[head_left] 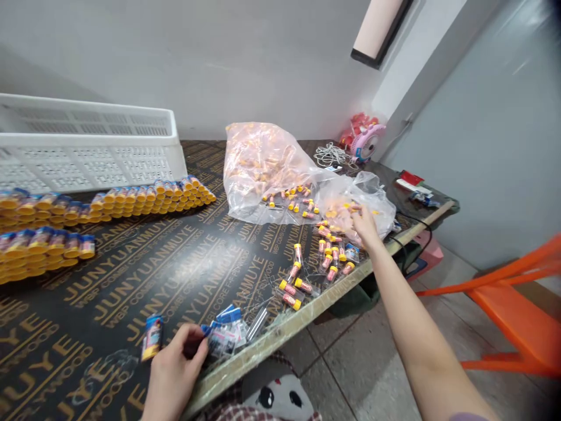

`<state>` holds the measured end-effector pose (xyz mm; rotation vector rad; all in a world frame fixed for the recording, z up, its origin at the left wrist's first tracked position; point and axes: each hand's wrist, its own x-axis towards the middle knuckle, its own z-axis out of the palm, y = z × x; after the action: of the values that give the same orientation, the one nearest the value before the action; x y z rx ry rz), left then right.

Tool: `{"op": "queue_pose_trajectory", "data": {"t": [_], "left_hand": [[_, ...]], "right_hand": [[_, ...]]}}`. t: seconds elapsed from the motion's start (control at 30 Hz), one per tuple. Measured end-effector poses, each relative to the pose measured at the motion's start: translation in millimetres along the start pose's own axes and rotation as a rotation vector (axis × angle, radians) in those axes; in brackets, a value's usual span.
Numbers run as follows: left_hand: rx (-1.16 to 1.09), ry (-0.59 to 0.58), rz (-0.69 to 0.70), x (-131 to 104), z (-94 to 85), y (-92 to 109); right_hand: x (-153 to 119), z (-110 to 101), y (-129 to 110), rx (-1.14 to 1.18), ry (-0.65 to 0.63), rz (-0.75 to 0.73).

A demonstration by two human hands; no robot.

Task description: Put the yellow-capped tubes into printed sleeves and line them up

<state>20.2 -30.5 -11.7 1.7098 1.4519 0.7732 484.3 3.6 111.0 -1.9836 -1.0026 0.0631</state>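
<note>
Judge yellow-capped tubes (pixel 290 289) light, stiff, slippery; pinch mid-barrel; note left hand (pixel 179 363) part-curled at wrappers (pixel 228 330), right hand (pixel 363 224) at bag (pixel 382 202); cannot tell either grip's hold.

Head view, close above the hands (pixel 175 363), forward and down across a table (pixel 197 257)

On the counter (pixel 193 260), stacked tubes (pixel 140 196) lie before a crate (pixel 90 155). A bag (pixel 263 143) of vials (pixel 308 215) lies right of them.
</note>
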Motion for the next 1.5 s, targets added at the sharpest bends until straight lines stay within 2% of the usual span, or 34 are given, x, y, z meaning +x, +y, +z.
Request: {"op": "queue_pose_trajectory", "data": {"t": [0.07,0.2,0.3,0.4,0.5,0.6,0.7,0.8,0.9,1.1,1.23,1.4,1.5], "left_hand": [[-0.088,0.033,-0.054,2,-0.2,7],[-0.218,0.019,-0.161,9,0.0,20],[-0.258,0.019,-0.197,13,2.7,20],[-0.267,0.042,-0.182,14,6.7,17],[-0.408,0.085,-0.213,14,10.2,16],[-0.720,0.138,-0.380,18,9.1,21],[-0.976,0.187,-0.524,24,2.1,29],[-1.107,0.212,-0.573,28,-6.4,36],[-1.153,0.252,-0.592,28,-11.7,39],[-1.135,0.321,-0.600,25,-12.6,37],[-1.094,0.357,-0.519,22,-9.7,36],[-1.145,0.290,-0.445,22,-9.3,37],[-1.144,0.296,-0.439,23,-12.8,34]], "right_hand": [[-18,13,-6,0.083,-0.065,0.009],[-79,50,-33,0.286,-0.312,-0.037],[-125,73,-53,0.369,-0.504,-0.067],[-162,89,-67,0.427,-0.618,-0.039],[-192,99,-76,0.538,-0.675,0.007],[-216,104,-82,0.646,-0.674,0.008],[-237,108,-86,0.691,-0.608,-0.025],[-251,112,-86,0.635,-0.506,-0.102],[-259,115,-86,0.568,-0.407,-0.248],[-266,118,-93,0.523,-0.335,-0.471],[-271,122,-96,0.493,-0.373,-0.570],[-275,124,-93,0.478,-0.498,-0.577],[-276,123,-92,0.489,-0.531,-0.588]]}}
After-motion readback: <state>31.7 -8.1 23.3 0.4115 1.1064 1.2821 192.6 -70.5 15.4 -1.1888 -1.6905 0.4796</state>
